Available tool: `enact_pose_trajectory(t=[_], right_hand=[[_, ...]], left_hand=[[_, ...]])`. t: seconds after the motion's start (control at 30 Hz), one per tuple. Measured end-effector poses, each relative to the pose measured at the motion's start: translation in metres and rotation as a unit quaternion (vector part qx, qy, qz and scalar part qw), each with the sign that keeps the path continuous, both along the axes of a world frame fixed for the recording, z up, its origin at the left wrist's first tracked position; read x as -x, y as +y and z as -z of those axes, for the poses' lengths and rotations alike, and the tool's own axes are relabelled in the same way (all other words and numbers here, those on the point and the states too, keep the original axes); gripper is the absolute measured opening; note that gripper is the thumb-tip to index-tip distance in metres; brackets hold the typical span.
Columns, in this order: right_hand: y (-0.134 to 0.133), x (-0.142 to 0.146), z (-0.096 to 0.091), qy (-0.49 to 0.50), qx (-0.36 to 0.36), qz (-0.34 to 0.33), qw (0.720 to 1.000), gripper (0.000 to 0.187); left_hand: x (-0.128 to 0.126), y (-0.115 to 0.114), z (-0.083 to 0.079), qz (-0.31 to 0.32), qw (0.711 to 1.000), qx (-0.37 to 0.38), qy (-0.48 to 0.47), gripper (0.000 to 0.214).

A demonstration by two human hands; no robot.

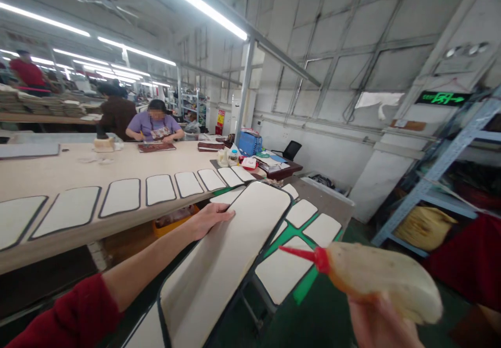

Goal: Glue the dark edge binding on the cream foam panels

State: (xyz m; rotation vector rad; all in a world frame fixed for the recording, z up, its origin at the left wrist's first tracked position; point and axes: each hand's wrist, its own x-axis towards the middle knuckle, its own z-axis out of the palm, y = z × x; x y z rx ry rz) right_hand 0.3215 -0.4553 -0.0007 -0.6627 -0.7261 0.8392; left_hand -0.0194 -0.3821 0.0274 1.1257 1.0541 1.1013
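My left hand (209,219) grips the left edge of a long white panel (230,249) with rounded corners and a dark border, thumb on its face. The panel is held up at a tilt in front of me. In my right hand (381,319) is a cloudy squeeze glue bottle (385,275), lying nearly level. Its red pointed nozzle (303,254) aims left, to the right of the panel and apart from it. Most of the fingers under the bottle are hidden or cut off by the frame.
Similar white panels (119,196) lie in a row along the table (117,168). More panels (287,267) rest on a green surface to the right. A co-worker (154,123) sits across the table. A blue metal shelf (434,176) stands at right, a blue basket (249,143) behind.
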Motion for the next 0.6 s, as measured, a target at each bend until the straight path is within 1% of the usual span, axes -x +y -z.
enact_pose_trajectory(t=[0.07,0.13,0.2,0.23,0.27,0.33,0.4,0.43,0.47,0.5,0.53,0.57,0.6], right_hand=[[0.011,-0.004,-0.018,0.019,-0.025,0.016,0.999,0.053],[0.020,-0.003,-0.033,0.012,-0.051,0.019,0.998,0.057],[0.025,0.000,-0.043,0.001,-0.068,0.024,0.997,0.057],[0.026,0.002,-0.045,-0.004,-0.070,0.023,0.997,0.057],[0.025,0.004,-0.045,-0.009,-0.068,0.022,0.997,0.057],[0.017,0.007,-0.036,-0.023,-0.054,0.004,0.998,0.060],[0.005,0.010,-0.019,-0.041,-0.027,-0.044,0.998,0.063],[-0.002,0.010,-0.011,-0.050,-0.002,-0.078,0.996,0.062],[-0.007,0.009,-0.004,-0.044,0.029,-0.097,0.994,0.059],[-0.011,0.006,0.000,-0.026,0.053,-0.087,0.994,0.052],[-0.012,0.000,0.000,0.000,0.077,-0.060,0.995,0.040],[-0.010,-0.007,-0.005,0.019,0.079,-0.032,0.996,0.029],[-0.007,-0.015,-0.013,0.029,0.063,-0.016,0.997,0.028]], left_hand=[[0.002,-0.004,-0.001,0.010,1.000,-0.007,0.009,0.057],[0.002,-0.008,-0.002,0.019,1.000,-0.012,0.020,0.058],[0.000,-0.011,-0.004,0.028,0.999,-0.015,0.028,0.058],[-0.001,-0.012,-0.005,0.032,0.999,-0.018,0.029,0.057],[-0.003,-0.012,-0.007,0.034,0.999,-0.020,0.027,0.057],[-0.005,-0.012,-0.009,0.032,0.999,-0.022,0.026,0.057],[-0.005,-0.011,-0.011,0.025,0.999,-0.023,0.029,0.059],[-0.004,-0.011,-0.011,0.024,0.999,-0.025,0.033,0.059],[-0.002,-0.010,-0.010,0.025,0.999,-0.030,0.037,0.060],[0.001,-0.009,-0.009,0.028,0.998,-0.039,0.041,0.061],[0.004,-0.009,-0.008,0.030,0.997,-0.049,0.044,0.061],[0.007,-0.009,-0.007,0.032,0.997,-0.058,0.049,0.060],[0.010,-0.009,-0.005,0.033,0.996,-0.064,0.054,0.059]])
